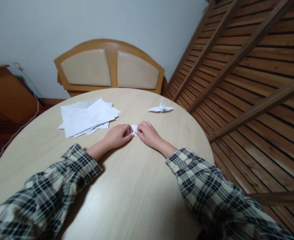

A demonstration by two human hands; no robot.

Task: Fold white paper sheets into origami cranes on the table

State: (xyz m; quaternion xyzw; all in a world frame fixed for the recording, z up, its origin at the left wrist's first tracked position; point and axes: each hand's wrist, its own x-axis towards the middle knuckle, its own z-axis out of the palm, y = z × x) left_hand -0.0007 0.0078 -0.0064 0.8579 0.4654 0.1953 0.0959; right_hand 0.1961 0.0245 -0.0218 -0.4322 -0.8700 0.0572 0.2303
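My left hand (117, 135) and my right hand (149, 133) meet on the round wooden table (137, 186). Both pinch a small folded piece of white paper (134, 129) that lies on the tabletop between them; most of it is hidden by my fingers. The fingers of both hands are curled and pressed on the paper. Plaid sleeves cover both forearms.
A loose stack of white paper sheets (87, 116) lies at the table's left back. A finished white paper crane (161, 107) stands at the right back. A wooden chair (110, 68) is behind the table. A slatted wooden frame (249, 66) leans at the right.
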